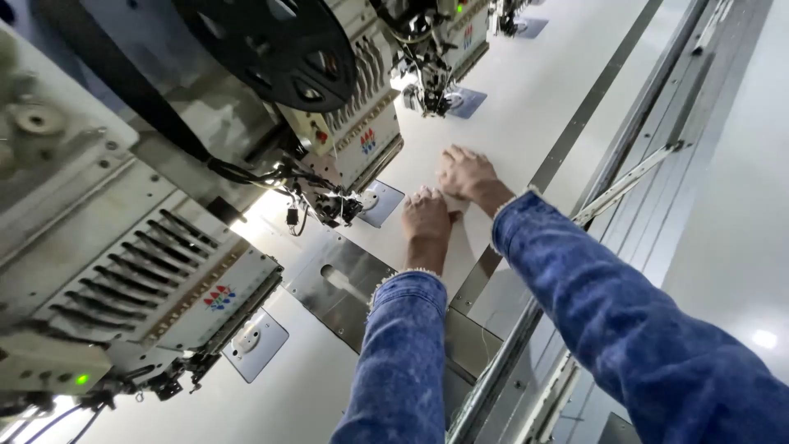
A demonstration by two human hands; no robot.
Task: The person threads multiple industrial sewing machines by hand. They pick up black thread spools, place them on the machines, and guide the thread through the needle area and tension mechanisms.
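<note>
Fabric, white and stretched flat over the desk of a multi-head embroidery machine, lies under both hands. Left hand rests knuckles up, fingers curled down onto the cloth; right hand lies just beside it, fingers together and pressed flat. Neither pinches anything that shows. Step in hand looks like smoothing or seating the cloth near the closest sewing head and its blue needle plate. Next move likely calls for even pressure, fingers kept away from the needles. Metal rail runs alongside.
</note>
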